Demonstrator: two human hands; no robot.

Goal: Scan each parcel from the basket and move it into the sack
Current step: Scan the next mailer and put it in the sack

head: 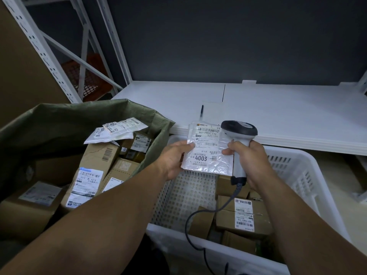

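My left hand (174, 157) pinches the left edge of a white plastic mailer parcel (208, 149) with a printed label, held above the white perforated basket (301, 171). My right hand (249, 161) grips the handle of a grey barcode scanner (239, 129), whose dark head sits over the parcel's upper right corner. The green woven sack (59, 120) stands open at the left and holds several cardboard boxes and white mailers. Several brown boxes (244, 217) lie in the basket's right half.
A white shelf board (278, 110) runs behind the basket, with a black pen (202, 111) and a clear bag on it. The scanner's cable (190, 221) loops down over the basket's front wall. White metal racking (83, 56) rises at the back left.
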